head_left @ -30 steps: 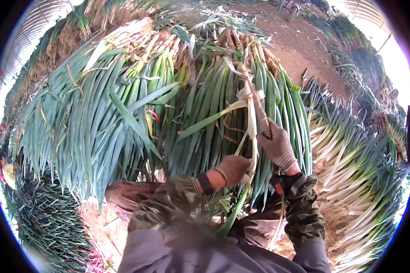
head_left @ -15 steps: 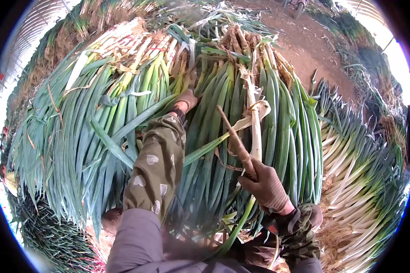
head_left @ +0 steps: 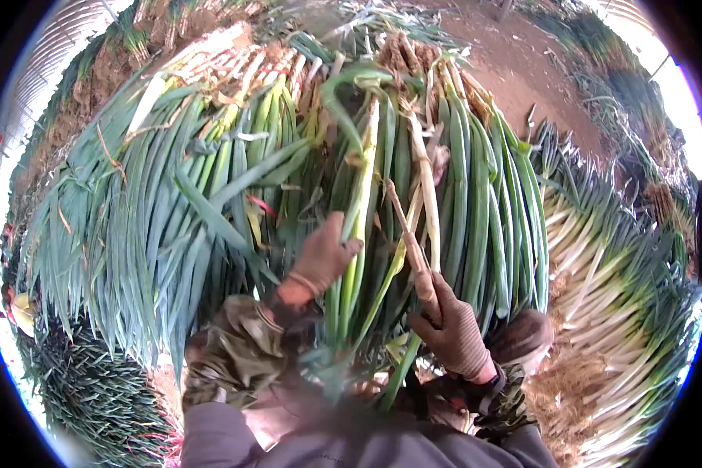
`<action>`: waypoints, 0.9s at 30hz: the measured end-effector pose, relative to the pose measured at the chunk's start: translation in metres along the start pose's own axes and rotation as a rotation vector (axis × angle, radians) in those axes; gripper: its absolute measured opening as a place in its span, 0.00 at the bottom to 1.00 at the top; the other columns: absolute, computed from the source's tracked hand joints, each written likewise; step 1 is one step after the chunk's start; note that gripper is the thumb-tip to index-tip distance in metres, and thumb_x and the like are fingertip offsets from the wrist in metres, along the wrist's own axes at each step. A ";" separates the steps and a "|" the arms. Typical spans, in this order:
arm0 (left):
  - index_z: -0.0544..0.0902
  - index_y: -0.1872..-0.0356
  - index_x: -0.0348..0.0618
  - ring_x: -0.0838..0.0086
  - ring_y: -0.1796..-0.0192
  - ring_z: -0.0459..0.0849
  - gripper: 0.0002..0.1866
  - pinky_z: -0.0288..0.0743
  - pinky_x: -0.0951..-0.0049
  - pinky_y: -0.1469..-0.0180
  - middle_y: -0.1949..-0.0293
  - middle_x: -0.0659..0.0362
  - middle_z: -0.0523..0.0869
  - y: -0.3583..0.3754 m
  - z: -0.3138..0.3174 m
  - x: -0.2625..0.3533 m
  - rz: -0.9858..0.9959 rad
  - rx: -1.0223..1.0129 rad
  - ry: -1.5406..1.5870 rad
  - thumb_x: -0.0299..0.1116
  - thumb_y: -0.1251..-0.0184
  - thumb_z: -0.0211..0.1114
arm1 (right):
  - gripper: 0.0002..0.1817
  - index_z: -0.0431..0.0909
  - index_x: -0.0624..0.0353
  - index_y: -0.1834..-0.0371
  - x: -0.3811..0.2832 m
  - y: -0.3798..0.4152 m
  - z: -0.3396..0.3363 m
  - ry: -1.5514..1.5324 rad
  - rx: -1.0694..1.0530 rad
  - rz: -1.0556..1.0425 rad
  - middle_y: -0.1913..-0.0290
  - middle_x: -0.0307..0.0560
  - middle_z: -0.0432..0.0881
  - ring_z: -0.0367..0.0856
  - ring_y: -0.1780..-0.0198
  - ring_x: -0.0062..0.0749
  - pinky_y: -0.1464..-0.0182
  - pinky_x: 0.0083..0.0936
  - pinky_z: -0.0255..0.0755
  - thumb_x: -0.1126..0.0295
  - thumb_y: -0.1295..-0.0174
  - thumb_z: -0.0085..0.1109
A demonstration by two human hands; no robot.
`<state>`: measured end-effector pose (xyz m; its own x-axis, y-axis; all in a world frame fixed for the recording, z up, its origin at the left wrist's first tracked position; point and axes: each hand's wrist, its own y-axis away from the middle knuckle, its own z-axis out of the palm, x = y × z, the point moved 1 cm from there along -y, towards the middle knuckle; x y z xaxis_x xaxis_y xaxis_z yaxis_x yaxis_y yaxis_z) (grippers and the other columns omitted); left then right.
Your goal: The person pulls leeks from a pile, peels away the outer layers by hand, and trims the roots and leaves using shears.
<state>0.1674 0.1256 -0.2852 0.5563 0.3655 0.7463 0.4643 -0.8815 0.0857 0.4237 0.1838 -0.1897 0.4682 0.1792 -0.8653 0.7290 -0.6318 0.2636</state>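
Note:
My left hand (head_left: 324, 253), in a brown glove, is closed around a green onion (head_left: 363, 183). Its pale stalk points away from me, and its leaves hang toward my lap. In my right glove, my right hand (head_left: 452, 327) grips a narrow brown knife-like tool (head_left: 414, 253) that tapers to a thin tip pointing up and away. A pale dry stalk (head_left: 425, 168) lies just beyond that tip. Under both hands spreads a large pile of green onions (head_left: 476, 218), roots at the far side and leaves toward me.
Left of my hands, more bundled onions (head_left: 156, 226) drape toward me. Rows of white-stemmed onions (head_left: 600, 312) lie along the right. Dark green leaf ends (head_left: 93, 405) fill the lower left. Bare soil (head_left: 522, 66) shows at the back, under a curved ribbed roof.
My left hand has come back toward me from deep in the pile, now with a green onion in it. The right hand with the tool has moved only slightly.

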 end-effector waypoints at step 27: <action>0.75 0.40 0.37 0.50 0.48 0.87 0.27 0.77 0.59 0.43 0.53 0.43 0.87 0.073 0.073 -0.027 -0.047 -0.026 0.606 0.38 0.36 0.71 | 0.32 0.65 0.74 0.33 0.043 -0.008 0.054 0.519 0.150 -0.156 0.67 0.72 0.83 0.84 0.61 0.68 0.57 0.55 0.77 0.70 0.40 0.58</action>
<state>0.2368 0.0735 -0.3472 0.0407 0.1760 0.9836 0.4578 -0.8782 0.1382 0.4113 0.1555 -0.2525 0.5727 0.6026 -0.5558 0.7477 -0.6619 0.0528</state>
